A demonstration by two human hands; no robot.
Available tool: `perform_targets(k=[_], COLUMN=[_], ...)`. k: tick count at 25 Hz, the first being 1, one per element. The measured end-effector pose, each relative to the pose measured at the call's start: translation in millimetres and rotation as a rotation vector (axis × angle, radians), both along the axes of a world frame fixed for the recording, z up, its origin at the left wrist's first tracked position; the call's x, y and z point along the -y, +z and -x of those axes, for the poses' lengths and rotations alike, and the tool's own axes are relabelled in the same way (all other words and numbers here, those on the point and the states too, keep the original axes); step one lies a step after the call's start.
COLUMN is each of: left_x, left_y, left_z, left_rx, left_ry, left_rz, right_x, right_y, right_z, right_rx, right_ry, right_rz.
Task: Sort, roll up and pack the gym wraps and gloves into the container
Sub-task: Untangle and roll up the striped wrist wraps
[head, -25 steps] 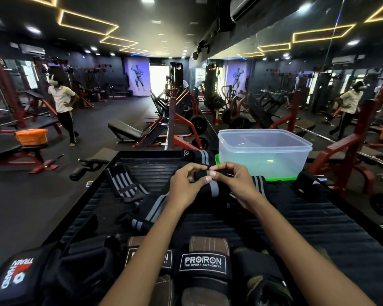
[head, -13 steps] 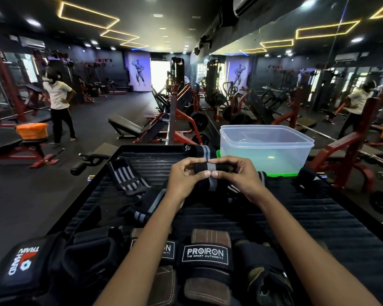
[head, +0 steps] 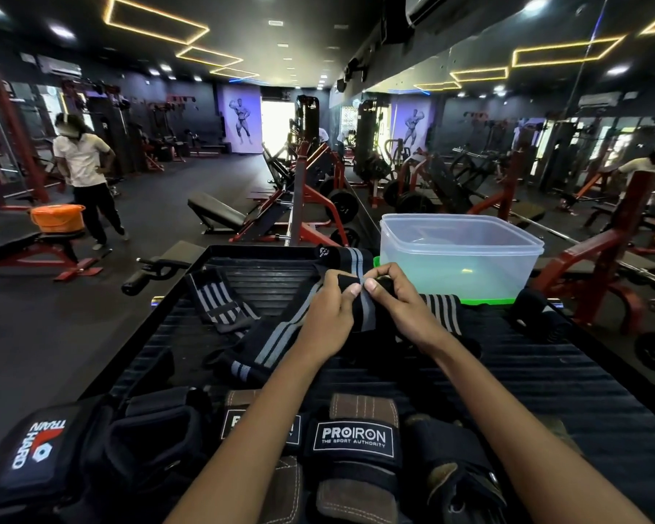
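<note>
I am watching both hands working at the far middle of the black ribbed tabletop point(head: 545, 376), where the left hand point(head: 328, 310) and the right hand point(head: 401, 310) are each pinching the rolled end of a black wrap with grey stripes point(head: 280, 338) between thumb and curled fingers, thumbs nearly touching over the central stripe. The loose tail of that wrap is trailing back toward me and to the left, lying across the tabletop. My worry is that the roll is starting crooked: if one hand is turning faster than the other, I am expecting the coil to cone out sideways and spring open once released. The tail is also looking likely to snag on the second striped wrap point(head: 220, 304) lying just left of it. The clear container point(head: 460, 255) is sitting empty just beyond the hands, on something green at the far edge, so a careless push could be nudging it off. The gloves point(head: 352, 440) are crowding the near edge beneath my forearms, and a dragging elbow could be sweeping one to the floor.
</note>
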State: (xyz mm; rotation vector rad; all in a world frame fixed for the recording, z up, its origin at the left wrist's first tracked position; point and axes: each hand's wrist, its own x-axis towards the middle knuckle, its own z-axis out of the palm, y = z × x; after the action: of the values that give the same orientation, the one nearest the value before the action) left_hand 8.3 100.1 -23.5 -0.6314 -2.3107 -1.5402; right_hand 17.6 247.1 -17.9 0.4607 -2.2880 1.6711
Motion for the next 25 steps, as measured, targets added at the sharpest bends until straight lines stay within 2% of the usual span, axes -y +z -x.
perform_targets(k=[8, 12, 17, 22, 25], left_x=[4.1, 3.1, 11.0, 11.8, 12.9], left_y=[-4.5, -3.4, -4.9, -4.7, -3.6], left_z=[4.9, 6.9, 13.6, 12.7, 13.6], left_rx=[0.184, 0.143, 0.229, 0.125, 0.088], left_ry=[-0.111, -0.069, -0.087, -0.226, -0.203], left_rz=[-0.032, -0.167, -0.354, -0.324, -0.324], right_x=[-1.1, -4.4, -8.7, -10.9, -11.4], right_y=[1.7, 3.3, 8.2, 10.1, 8.7], right_z=[-0.5, 0.5, -1.3, -2.1, -0.8], right_rx=[0.11, 0.077, -0.04, -0.076, -0.06], right_ry=[0.018, -0.018, -0.036, -0.094, -0.092], right_rz=[0.03, 0.083, 0.088, 0.052, 0.067])
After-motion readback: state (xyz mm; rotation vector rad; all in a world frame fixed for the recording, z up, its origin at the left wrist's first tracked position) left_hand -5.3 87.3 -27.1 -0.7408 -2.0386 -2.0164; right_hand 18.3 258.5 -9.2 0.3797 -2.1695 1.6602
